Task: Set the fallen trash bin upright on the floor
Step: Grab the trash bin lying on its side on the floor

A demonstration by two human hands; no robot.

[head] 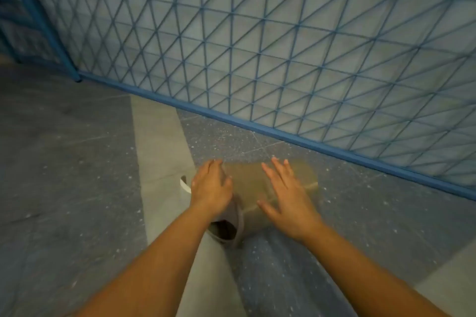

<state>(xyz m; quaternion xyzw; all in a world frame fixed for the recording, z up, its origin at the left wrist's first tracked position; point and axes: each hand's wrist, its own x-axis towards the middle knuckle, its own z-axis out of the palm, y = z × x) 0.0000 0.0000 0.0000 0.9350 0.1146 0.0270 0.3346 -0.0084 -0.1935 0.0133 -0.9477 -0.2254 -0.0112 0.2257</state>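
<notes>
Trash bin on its side on the floor, both hands over it.

The tan trash bin lies tipped on the speckled floor near the blue mesh fence, dark mouth facing the camera. The left hand rests on its left side, fingers curved over it; the right hand is spread flat, fingers wide, gripping nothing — contact cannot be confirmed through the blur. A white curved piece lies just left.

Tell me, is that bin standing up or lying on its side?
On its side. The bin lies along the floor, its dark opening facing the camera. Both hands, left hand and right hand, are spread over it.
</notes>
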